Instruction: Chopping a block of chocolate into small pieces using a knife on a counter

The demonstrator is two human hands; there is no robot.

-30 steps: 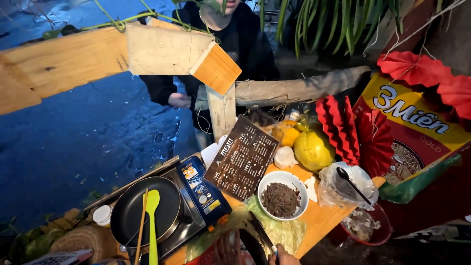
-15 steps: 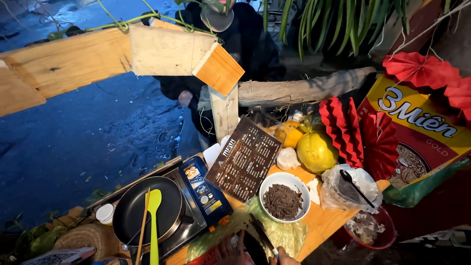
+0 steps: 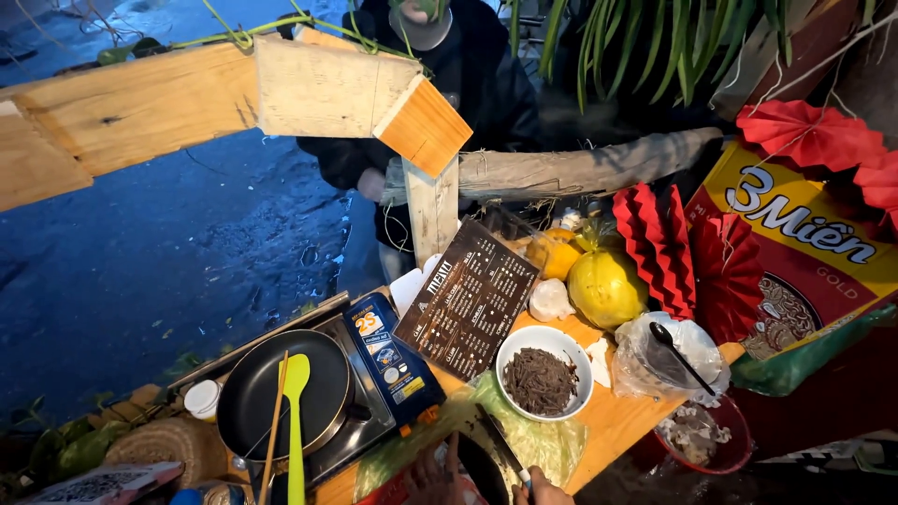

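Only the tips of my hands show at the bottom edge. My right hand (image 3: 545, 490) grips the handle of a knife (image 3: 502, 447), whose dark blade points up and to the left. Beside it, the fingers of my left hand (image 3: 432, 473) rest next to a dark item (image 3: 475, 470) lying on a green leaf sheet (image 3: 547, 444). How that hand holds is cut off by the frame. Just above the blade stands a white bowl (image 3: 545, 382) of dark brown shreds on the orange table (image 3: 617, 425).
A black pan (image 3: 281, 393) with a green spatula (image 3: 296, 421) and chopsticks sits on a portable stove at the left. Behind are a dark menu card (image 3: 468, 299), yellow fruit (image 3: 606, 285), a plastic bag with a spoon (image 3: 669, 355), red paper fans and a wooden beam (image 3: 187, 108). Another person in dark clothes (image 3: 468, 84) stands across.
The view has shifted slightly. My hands stay at the bottom edge with the knife, and the person opposite has barely moved.
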